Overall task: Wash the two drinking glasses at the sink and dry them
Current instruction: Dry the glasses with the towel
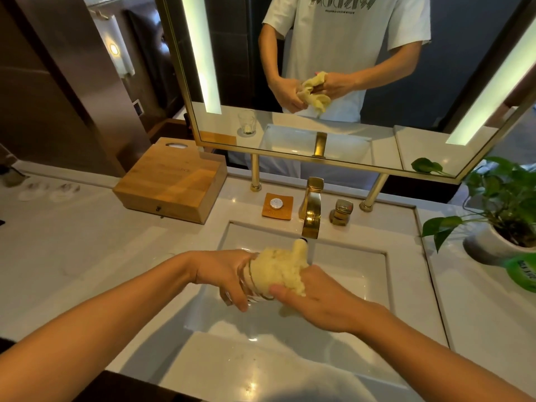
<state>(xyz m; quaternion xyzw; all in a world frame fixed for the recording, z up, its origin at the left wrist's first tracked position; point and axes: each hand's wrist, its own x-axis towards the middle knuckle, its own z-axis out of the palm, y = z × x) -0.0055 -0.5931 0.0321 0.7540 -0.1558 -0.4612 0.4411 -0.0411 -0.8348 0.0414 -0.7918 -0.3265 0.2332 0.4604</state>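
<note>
Left hand (229, 274) gripping glass (255, 291) steady over sink (356, 274) (probably catching drips); right hand (316, 303) pinching yellow cloth (278, 269), wiping mouth.

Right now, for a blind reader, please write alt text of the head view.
Over a white sink, the left hand grips a drinking glass while the right hand presses a yellow cloth against its mouth. A gold faucet stands behind.

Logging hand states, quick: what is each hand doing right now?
Left hand: gripping the glass.
Right hand: gripping the yellow cloth, pressed to the glass.
</note>
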